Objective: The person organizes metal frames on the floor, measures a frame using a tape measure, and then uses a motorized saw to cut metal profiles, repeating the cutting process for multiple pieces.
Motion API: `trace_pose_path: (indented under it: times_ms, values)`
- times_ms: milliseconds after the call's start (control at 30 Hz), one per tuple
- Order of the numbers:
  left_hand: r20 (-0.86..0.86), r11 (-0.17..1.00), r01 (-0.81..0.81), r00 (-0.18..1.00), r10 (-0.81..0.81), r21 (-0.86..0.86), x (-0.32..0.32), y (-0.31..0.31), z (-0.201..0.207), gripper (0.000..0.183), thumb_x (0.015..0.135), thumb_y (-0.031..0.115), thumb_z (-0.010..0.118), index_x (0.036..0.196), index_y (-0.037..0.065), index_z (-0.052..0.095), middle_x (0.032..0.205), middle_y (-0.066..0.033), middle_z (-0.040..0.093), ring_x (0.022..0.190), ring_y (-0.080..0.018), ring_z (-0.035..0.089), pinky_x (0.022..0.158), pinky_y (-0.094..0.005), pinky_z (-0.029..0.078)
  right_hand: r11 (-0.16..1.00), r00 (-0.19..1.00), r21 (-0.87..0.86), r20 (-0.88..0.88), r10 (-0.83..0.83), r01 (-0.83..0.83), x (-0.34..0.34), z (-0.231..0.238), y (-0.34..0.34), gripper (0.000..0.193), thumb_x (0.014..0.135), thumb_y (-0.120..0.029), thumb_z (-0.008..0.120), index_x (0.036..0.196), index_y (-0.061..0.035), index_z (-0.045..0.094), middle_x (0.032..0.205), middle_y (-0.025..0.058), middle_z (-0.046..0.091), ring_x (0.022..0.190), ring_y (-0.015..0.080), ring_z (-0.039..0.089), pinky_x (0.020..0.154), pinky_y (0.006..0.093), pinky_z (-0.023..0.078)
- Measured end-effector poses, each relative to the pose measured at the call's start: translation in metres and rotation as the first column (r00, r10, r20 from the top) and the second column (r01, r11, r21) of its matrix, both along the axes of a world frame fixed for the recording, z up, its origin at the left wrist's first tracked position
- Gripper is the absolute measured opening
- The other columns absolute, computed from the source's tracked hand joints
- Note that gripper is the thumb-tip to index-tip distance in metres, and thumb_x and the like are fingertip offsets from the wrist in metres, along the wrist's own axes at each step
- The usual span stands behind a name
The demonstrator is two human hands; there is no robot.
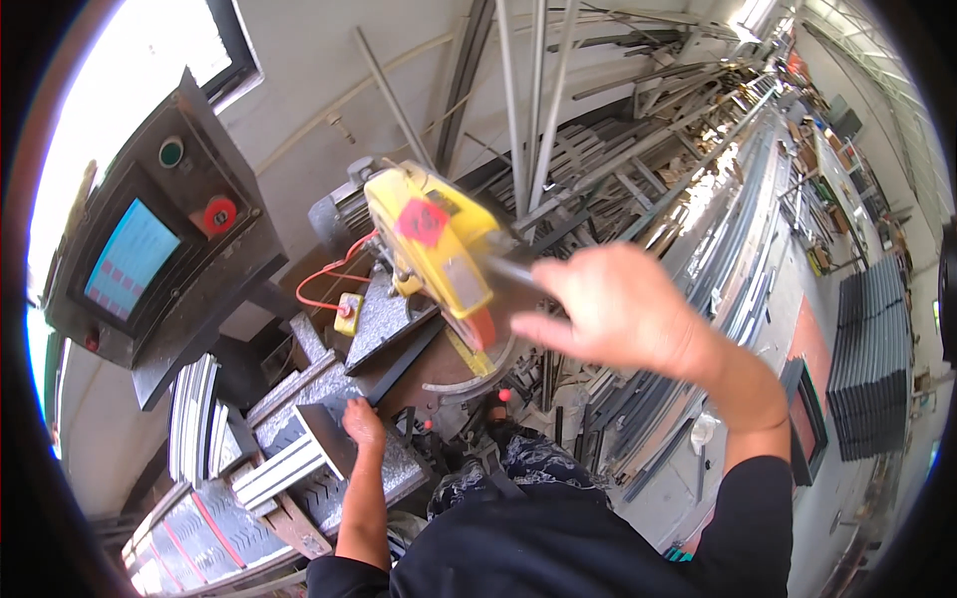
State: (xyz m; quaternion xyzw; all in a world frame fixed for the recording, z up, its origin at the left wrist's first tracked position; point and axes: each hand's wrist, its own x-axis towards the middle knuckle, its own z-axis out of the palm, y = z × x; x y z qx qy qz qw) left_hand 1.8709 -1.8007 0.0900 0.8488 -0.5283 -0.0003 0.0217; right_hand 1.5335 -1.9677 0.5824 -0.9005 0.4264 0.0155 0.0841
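A cut-off saw with a yellow blade guard (431,244) stands in front of me, its motor (344,221) behind the guard. From the guard a grey handle (510,271) runs to my right hand (610,311), which is closed around its end, with the thumb stretched out below. Lower left, my left hand (365,423) is closed on the near end of a dark metal bar (407,361). That bar lies on the saw table and points toward the blade area under the guard. My left fingers are partly hidden, and the guard and handle look slightly blurred.
A control console with a lit screen (135,261) and a red button (219,213) stands at the left. Cut light-coloured profiles (284,473) are stacked beside my left hand. Long metal lengths (688,329) cover the floor to the right. Upright bars (513,110) lean on the wall.
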Motion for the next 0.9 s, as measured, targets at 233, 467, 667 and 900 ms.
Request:
trace_pose_path:
  times_ms: [233, 467, 667, 900]
  values:
    - [-0.107, 0.998, -0.031, 0.994, 0.037, 0.057, -0.051, 0.076, 0.025, 0.007, 0.073, 0.011, 0.061, 0.076, 0.006, 0.058, 0.08, -0.0131, 0.056, 0.075, -0.0318, 0.059, 0.064, -0.0428, 0.048, 0.976, 0.951, 0.117, 0.273, 0.145, -0.182, 0.011, 0.02, -0.044, 0.038, 0.084, -0.033, 0.064, 0.099, 0.0025, 0.065, 0.069, 0.0152, 0.064, 0.055, 0.0259, 0.062, 0.054, 0.0345, 0.05]
    - [-0.1, 0.998, 0.046, 0.994, -0.041, 0.047, -0.01, 0.156, 0.015, 0.017, 0.078, 0.01, 0.053, 0.092, 0.009, 0.061, 0.091, -0.0118, 0.06, 0.088, -0.031, 0.057, 0.077, -0.0412, 0.047, 0.68, 0.676, 0.68, 0.368, -0.639, 0.273, -0.055, -0.199, -0.159, 0.027, 0.088, -0.025, 0.061, 0.1, -0.0001, 0.065, 0.077, 0.0074, 0.067, 0.065, 0.0116, 0.063, 0.055, 0.0252, 0.05]
    - [-0.265, 0.961, -0.271, 0.924, 0.275, 0.053, 0.02, 0.164, 0.014, 0.026, 0.089, 0.017, 0.047, 0.106, 0.004, 0.061, 0.098, -0.0197, 0.061, 0.091, -0.0389, 0.057, 0.08, -0.0447, 0.045, 0.885, 0.912, 0.224, -0.073, -0.403, 0.409, -0.088, -0.433, -0.224, 0.03, 0.081, -0.02, 0.059, 0.107, -0.0064, 0.062, 0.106, 0.0209, 0.061, 0.092, 0.04, 0.061, 0.08, 0.0492, 0.049]
    - [0.033, 0.944, -0.251, 0.968, 0.25, 0.211, 0.001, 0.156, 0.041, 0.031, 0.079, 0.004, 0.052, 0.108, 0.003, 0.06, 0.105, -0.0193, 0.059, 0.099, -0.0374, 0.055, 0.088, -0.0446, 0.044, 0.944, 0.947, 0.08, -0.039, -0.318, 0.32, -0.127, -0.554, -0.271, 0.026, 0.092, -0.025, 0.045, 0.112, -0.0104, 0.054, 0.121, 0.0203, 0.055, 0.093, 0.0415, 0.061, 0.082, 0.0494, 0.049]
